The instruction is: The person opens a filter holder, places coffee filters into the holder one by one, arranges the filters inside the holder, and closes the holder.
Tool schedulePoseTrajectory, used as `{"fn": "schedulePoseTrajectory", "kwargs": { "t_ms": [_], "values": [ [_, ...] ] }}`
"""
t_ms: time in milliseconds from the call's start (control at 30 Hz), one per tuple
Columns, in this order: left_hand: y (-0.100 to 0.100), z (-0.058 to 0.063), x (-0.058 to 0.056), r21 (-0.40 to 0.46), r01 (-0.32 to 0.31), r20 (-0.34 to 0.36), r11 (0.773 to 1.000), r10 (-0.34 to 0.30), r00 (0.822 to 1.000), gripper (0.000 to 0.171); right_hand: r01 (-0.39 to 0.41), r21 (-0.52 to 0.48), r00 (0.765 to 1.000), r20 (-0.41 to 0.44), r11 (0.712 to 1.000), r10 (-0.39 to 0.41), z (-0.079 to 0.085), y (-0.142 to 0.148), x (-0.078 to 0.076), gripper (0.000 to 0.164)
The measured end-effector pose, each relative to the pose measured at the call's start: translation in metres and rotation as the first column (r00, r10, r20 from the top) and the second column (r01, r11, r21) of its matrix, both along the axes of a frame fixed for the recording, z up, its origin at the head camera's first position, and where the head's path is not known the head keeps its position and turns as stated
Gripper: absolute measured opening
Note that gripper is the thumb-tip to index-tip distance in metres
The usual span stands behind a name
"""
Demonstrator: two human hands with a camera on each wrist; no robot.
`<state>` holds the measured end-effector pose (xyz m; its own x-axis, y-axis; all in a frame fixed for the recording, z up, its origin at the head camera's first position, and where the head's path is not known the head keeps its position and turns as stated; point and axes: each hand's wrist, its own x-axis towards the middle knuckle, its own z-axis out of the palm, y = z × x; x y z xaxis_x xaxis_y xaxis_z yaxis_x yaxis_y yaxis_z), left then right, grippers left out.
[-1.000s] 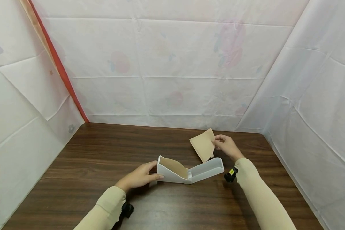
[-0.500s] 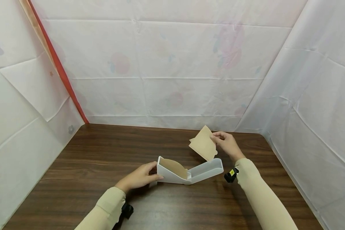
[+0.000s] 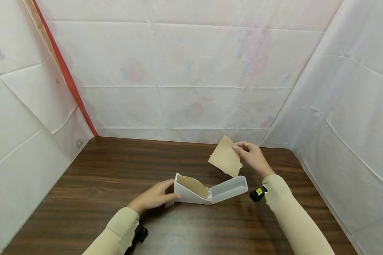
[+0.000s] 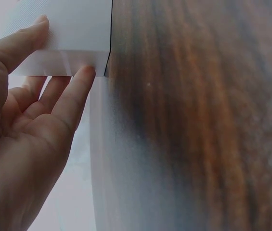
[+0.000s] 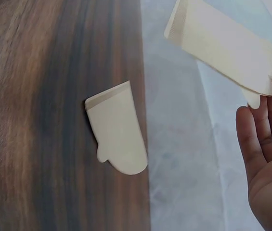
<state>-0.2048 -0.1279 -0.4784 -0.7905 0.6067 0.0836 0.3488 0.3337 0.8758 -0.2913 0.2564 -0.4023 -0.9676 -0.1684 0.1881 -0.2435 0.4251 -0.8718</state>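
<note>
My right hand [image 3: 252,156] pinches a tan paper coffee filter [image 3: 225,154] by its curved edge, above the far right part of the table. A second coffee filter [image 5: 116,130] lies flat on the wood beneath; in the head view the raised one covers most of it. Nearer to me stands a white filter box [image 3: 189,193] with its lid [image 3: 228,189] swung out to the right. Inside the box several brown filters [image 3: 193,185] seem to stand upright. At the box's left end my left hand [image 3: 156,194] holds it, thumb on the near side and fingers at the end.
Dark brown wood-grain table [image 3: 121,166] carries all of this. White printed cloth [image 3: 185,71] hangs along the back and both sides. A red strip [image 3: 64,67] runs down the back left corner. Black cameras [image 3: 257,193] sit on both wrists.
My right hand has moved slightly up and away, lifting the pinched coffee filter and turning it off the one beneath. The left hand and the white box stay where they were.
</note>
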Motion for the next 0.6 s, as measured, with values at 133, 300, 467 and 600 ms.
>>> {"fn": "schedulePoseTrajectory", "kwargs": {
  "t_ms": [133,300,467,600],
  "values": [
    [0.0,0.0,-0.001,0.003,0.006,-0.002,1.0,-0.006,1.0,0.036,-0.021,-0.004,0.999,-0.031,1.0,0.021,0.008,-0.005,0.004,0.038],
    [0.0,-0.001,-0.001,0.005,0.012,-0.006,1.0,-0.012,1.0,0.036,-0.05,-0.023,0.998,-0.044,0.998,0.049,0.016,-0.011,0.009,0.036],
    [0.001,-0.001,-0.001,0.002,0.011,-0.011,1.0,-0.011,1.0,0.035,-0.075,-0.011,0.996,-0.042,0.997,0.074,0.025,-0.018,0.014,0.031],
    [0.0,0.0,-0.001,0.006,0.004,-0.009,1.0,-0.004,1.0,0.035,-0.101,0.001,0.993,-0.064,0.995,0.101,0.033,-0.025,0.018,0.025]
  ]
}}
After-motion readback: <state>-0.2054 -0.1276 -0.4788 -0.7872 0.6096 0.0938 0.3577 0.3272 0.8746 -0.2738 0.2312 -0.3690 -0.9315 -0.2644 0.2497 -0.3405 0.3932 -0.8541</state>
